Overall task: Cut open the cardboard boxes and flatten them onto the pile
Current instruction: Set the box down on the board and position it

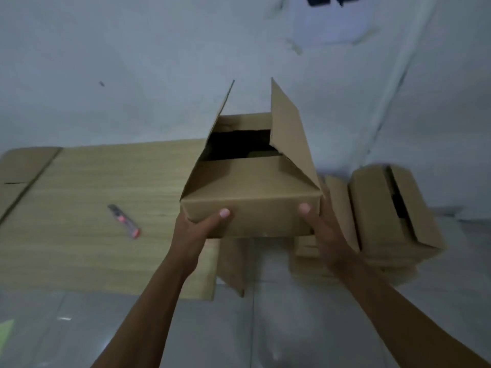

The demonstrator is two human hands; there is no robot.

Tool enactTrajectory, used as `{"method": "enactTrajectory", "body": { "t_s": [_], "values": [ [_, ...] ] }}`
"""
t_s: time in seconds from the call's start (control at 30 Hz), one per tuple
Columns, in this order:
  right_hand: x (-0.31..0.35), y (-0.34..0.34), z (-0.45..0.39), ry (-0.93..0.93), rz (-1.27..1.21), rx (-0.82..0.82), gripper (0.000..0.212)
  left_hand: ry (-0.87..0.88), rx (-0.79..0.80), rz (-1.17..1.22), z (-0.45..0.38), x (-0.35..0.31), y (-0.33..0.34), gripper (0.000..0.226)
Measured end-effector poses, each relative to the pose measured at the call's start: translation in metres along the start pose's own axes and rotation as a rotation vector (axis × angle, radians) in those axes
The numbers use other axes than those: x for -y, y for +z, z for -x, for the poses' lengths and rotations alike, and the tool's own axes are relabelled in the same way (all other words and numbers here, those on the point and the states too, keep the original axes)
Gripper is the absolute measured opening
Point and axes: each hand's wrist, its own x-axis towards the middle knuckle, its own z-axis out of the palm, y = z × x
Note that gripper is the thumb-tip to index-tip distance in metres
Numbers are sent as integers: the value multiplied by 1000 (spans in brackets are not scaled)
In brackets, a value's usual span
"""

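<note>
Two bare hands hold an opened cardboard box (249, 200) in the air above a pale tiled floor (292, 328), in front of a plain white wall (132, 62). Largest in view after wall and floor is the pile of flattened cardboard (101, 213), lying flat on the floor at left; its far edge runs along the foot of the wall, and its near right corner ends just below the left forearm. Bare tile stretches from that near edge toward the camera and between the two forearms. The held box shows its near side panel and a closed near flap; two long flaps stand up at its far end, one thin on edge at left and one broad at right, with a dark opening between them. At right, more boxes (393, 216) stand stacked against the wall, blurred, touching or nearly touching the right wrist. The left hand (204, 227) grips the box's lower left corner, thumb on the near panel and fingers hidden beneath. The right hand (321, 229) grips the lower right corner, thumb on the panel. A small utility knife (124, 221) with red markings lies on the flattened cardboard, well apart from both hands.
</note>
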Motion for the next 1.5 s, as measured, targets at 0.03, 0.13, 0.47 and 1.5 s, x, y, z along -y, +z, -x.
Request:
{"method": "enactTrajectory", "body": {
  "t_s": [0.03, 0.13, 0.47, 1.5],
  "values": [
    [10, 19, -3, -22, -25, 7, 88, 1, -22, 61, -1, -11, -18, 105],
    [34, 78, -16, -44, -87, 19, 79, -16, -57, 256, -4, -39, -72, 90],
    [11, 292, -44, -78, 134, 243, 103, 131, -84, 35, -17, -54, -295, 89],
    [-198, 672, -122, 249, 482, 85, 135, -200, 175, -369, -260, 116, -687, 95]
  ]
}}
